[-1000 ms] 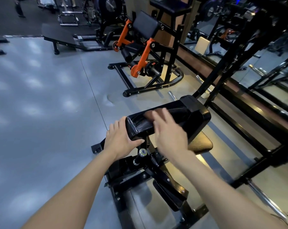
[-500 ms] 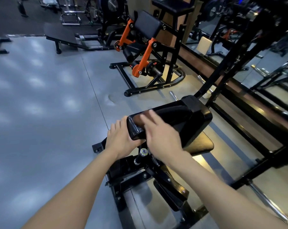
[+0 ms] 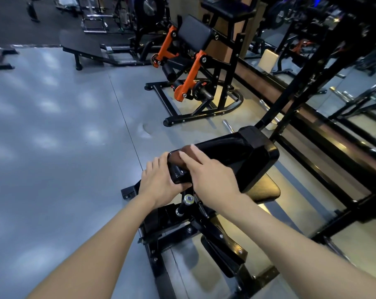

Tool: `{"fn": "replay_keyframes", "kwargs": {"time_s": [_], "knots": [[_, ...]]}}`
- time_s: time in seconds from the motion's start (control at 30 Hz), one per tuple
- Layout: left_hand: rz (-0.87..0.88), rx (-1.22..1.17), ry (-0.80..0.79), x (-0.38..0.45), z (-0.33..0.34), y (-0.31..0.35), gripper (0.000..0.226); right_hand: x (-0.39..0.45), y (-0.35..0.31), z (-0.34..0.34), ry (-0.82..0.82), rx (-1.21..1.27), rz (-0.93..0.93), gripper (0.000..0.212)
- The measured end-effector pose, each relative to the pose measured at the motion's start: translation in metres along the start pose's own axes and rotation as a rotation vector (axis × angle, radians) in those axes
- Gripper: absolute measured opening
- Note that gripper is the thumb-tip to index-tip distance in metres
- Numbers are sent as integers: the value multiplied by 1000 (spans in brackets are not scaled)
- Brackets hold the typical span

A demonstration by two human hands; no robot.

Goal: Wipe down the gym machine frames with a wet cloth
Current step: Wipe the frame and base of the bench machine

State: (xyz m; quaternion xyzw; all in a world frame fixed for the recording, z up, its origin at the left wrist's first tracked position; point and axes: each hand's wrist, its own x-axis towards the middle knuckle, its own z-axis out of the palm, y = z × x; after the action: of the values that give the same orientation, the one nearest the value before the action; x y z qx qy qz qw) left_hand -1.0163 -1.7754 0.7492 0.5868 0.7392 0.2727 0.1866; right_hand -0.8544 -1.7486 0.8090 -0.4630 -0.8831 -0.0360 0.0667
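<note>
both hands on the black pad of a gym machine, a brown cloth under the right one.

head view: the right hand (image 3: 213,180) lies flat on the near end of the glossy black pad (image 3: 236,156), its fingers straight and its grip apart, pressing a brown cloth (image 3: 179,157) onto the pad's top; only the cloth's front part shows past the fingertips. the left hand (image 3: 159,186) holds the pad's near left corner, grip clamped on it with the thumb curled under the edge. beneath the pad the machine's black frame (image 3: 161,238) stands on the grey floor (image 3: 53,147), with a chrome-capped knob (image 3: 188,199) just below the hands. an orange-armed machine (image 3: 191,70) stands farther back, well apart.
</note>
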Motion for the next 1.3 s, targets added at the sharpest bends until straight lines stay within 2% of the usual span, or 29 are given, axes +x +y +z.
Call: {"fn": "replay_keyframes", "kwargs": {"time_s": [0.07,0.13,0.2,0.27,0.37,0.4,0.47,0.57,0.6,0.63,0.73,0.8,0.87,0.93,1.0,1.07,1.13,1.2,1.3], "knots": [[6,24,1,0,0,-1,101,5,29,-7,20,0,31,53],[12,28,-1,0,1,-1,101,14,58,-13,37,38,273,46],[13,18,0,0,1,-1,100,20,58,-16,28,41,465,48],[12,11,5,0,1,-1,99,21,22,-14,11,48,401,49],[8,22,-24,1,1,-2,89,10,-32,-9,-82,44,108,57],[6,22,-29,1,1,-2,88,10,-34,-8,-75,39,67,59],[5,-12,-12,0,1,-2,94,17,-15,-12,-9,64,128,55],[15,-34,9,0,3,-3,97,27,14,-12,5,101,369,53],[11,-37,8,0,3,-2,97,27,9,-13,8,95,390,53],[5,-38,6,0,3,-2,97,26,-1,-12,4,80,352,53],[-1,3,-9,1,3,-2,92,13,-28,-4,-62,38,75,57],[-3,-1,0,0,4,-3,94,14,-11,-7,-1,36,26,50],[8,-11,9,0,3,-3,99,21,25,-12,54,52,136,42],[7,-8,7,0,2,-2,100,27,58,-12,56,36,343,44],[1,-9,8,0,3,-2,100,31,58,-11,52,14,459,46],[1,-13,15,0,4,-2,99,30,25,-7,37,43,359,46],[-11,-3,1,0,3,-2,94,22,-12,-3,-6,58,147,45],[-25,28,-13,0,2,-1,91,17,-21,-4,-18,64,29,48],[-19,0,12,0,1,0,97,17,25,-14,54,95,110,42]]}}
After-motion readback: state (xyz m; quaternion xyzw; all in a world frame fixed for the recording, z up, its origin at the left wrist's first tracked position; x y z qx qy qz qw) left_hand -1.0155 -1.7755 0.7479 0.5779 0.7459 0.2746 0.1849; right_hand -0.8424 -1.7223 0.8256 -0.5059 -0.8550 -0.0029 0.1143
